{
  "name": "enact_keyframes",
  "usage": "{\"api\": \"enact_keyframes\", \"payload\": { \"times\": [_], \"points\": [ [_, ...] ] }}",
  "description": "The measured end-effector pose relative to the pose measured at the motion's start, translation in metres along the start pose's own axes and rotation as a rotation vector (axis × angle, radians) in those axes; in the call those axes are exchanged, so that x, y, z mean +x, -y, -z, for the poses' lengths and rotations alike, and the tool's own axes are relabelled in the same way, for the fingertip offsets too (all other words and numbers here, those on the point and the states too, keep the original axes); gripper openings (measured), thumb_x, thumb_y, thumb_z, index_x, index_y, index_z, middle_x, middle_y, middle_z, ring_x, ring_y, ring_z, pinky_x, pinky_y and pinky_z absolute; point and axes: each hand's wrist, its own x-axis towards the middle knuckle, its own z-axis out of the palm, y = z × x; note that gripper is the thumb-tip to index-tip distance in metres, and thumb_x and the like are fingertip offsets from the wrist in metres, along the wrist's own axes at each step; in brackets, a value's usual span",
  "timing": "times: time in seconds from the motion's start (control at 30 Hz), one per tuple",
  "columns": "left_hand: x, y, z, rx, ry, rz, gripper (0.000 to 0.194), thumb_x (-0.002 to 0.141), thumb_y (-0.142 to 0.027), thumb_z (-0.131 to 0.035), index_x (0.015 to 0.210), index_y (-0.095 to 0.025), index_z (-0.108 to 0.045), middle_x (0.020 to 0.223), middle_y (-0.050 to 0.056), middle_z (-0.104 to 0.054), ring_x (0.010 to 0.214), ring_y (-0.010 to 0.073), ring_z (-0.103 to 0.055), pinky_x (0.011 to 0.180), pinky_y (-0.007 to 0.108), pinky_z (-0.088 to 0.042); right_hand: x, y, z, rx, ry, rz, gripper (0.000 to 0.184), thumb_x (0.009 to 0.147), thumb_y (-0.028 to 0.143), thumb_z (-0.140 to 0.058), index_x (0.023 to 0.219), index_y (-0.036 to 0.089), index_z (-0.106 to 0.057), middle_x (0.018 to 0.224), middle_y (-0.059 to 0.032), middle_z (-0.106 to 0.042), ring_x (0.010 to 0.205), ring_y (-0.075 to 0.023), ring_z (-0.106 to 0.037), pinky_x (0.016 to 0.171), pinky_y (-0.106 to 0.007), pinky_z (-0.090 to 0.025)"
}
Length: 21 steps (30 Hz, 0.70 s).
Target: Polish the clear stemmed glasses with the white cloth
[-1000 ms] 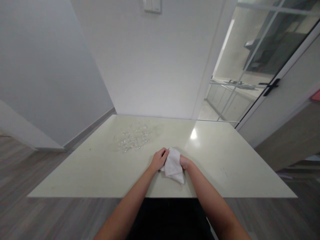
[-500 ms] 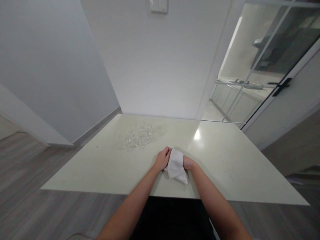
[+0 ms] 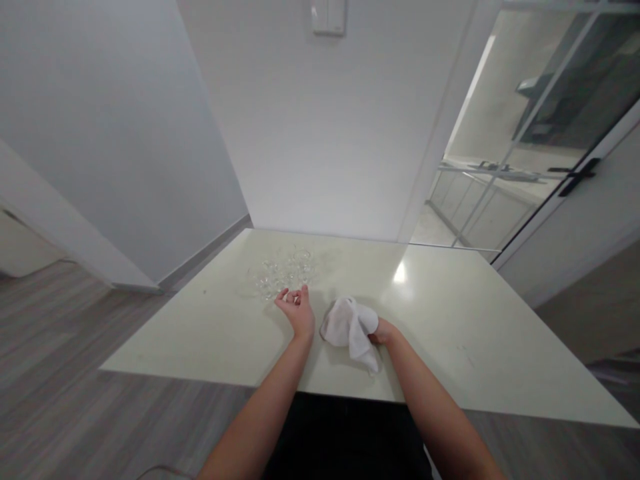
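A white cloth [image 3: 350, 325] drapes over my right hand [image 3: 384, 330], whose fingers are mostly hidden beneath it. One corner of the cloth hangs toward the table's front edge. My left hand [image 3: 297, 312] is apart from the cloth, palm partly up, with thumb and fingers spread and nothing visible between them. Just beyond its fingertips lies a loose cluster of small clear, glass-like pieces [image 3: 283, 270]. Their exact kind is too faint to make out, and I cannot tell whether the fingertips touch the nearest ones.
The pale glossy table [image 3: 440, 320] backs onto a white wall [image 3: 325, 147] with a switch plate [image 3: 328, 17]. To the right is a glass-paned door [image 3: 505, 147] with a black handle [image 3: 577, 177]. Grey wood-look floor [image 3: 60, 333] surrounds the table.
My left hand has let go of the cloth and moved left to the clear pieces, its fingers now spread. The cloth sits looser over my right hand. The view has shifted slightly.
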Motion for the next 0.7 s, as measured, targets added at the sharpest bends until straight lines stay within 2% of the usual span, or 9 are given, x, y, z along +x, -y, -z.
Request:
{"api": "enact_keyframes", "payload": {
  "times": [0.07,0.17,0.23,0.3,0.43,0.57,0.7],
  "points": [
    [0.006,0.0,0.001,-0.006,-0.008,0.093,0.064,0.08,-0.037,-0.069,0.129,-0.022,-0.03,0.078,-0.006,-0.054,0.058,0.0062,-0.051,0.058,0.018,-0.04,0.0,0.0,0.0,0.028,-0.017,-0.061,0.035,0.072,0.048,-0.076,0.089,0.018,-0.072,0.095,-0.0117,-0.075,0.108,-0.0288,-0.068,0.104,-0.044,-0.047],
    [0.014,-0.001,0.0,-0.069,0.064,0.171,0.085,0.08,-0.04,-0.069,0.145,-0.022,-0.018,0.071,-0.008,-0.057,0.044,0.0046,-0.042,0.048,0.017,-0.033,-0.001,-0.001,0.0,0.055,-0.02,-0.082,0.035,0.071,0.047,-0.077,0.09,0.018,-0.072,0.094,-0.0116,-0.075,0.105,-0.0288,-0.069,0.103,-0.045,-0.047],
    [0.019,-0.001,-0.001,-0.108,0.126,0.197,0.095,0.079,-0.041,-0.07,0.15,-0.021,-0.011,0.069,-0.007,-0.061,0.041,0.0046,-0.041,0.044,0.017,-0.031,0.0,-0.001,0.0,0.07,0.006,-0.069,0.038,0.07,0.047,-0.078,0.092,0.017,-0.071,0.093,-0.0111,-0.075,0.104,-0.0288,-0.069,0.103,-0.046,-0.047],
    [0.024,-0.001,-0.003,-0.125,0.149,0.217,0.098,0.077,-0.042,-0.072,0.151,-0.019,-0.011,0.069,-0.005,-0.064,0.04,0.0049,-0.043,0.043,0.017,-0.031,0.001,-0.002,0.001,0.08,0.018,-0.057,0.04,0.068,0.046,-0.079,0.094,0.016,-0.071,0.092,-0.0106,-0.075,0.104,-0.0287,-0.069,0.103,-0.047,-0.047],
    [0.028,0.001,-0.004,-0.105,0.128,0.225,0.085,0.076,-0.046,-0.071,0.143,-0.016,-0.027,0.063,-0.006,-0.063,0.038,0.0046,-0.041,0.041,0.015,-0.029,0.003,-0.005,0.003,0.084,-0.026,-0.07,0.041,0.068,0.046,-0.079,0.092,0.015,-0.07,0.092,-0.011,-0.075,0.102,-0.028,-0.069,0.102,-0.046,-0.048],
    [0.024,-0.003,-0.002,-0.036,0.125,0.157,0.069,0.079,-0.053,-0.067,0.13,-0.017,-0.039,0.057,-0.007,-0.06,0.037,0.0049,-0.043,0.041,0.014,-0.029,0.004,-0.006,0.004,0.072,-0.056,-0.083,0.042,0.066,0.047,-0.08,0.092,0.015,-0.071,0.09,-0.0109,-0.075,0.101,-0.0279,-0.07,0.101,-0.046,-0.048],
    [0.013,-0.012,0.001,0.036,0.228,0.062,0.06,0.081,-0.053,-0.065,0.125,-0.018,-0.044,0.052,-0.008,-0.056,0.037,0.0068,-0.044,0.04,0.015,-0.03,0.002,-0.003,0.001,0.07,-0.049,-0.01,0.04,0.068,0.048,-0.078,0.092,0.017,-0.071,0.091,-0.0101,-0.075,0.099,-0.0277,-0.07,0.098,-0.045,-0.05]
  ]
}}
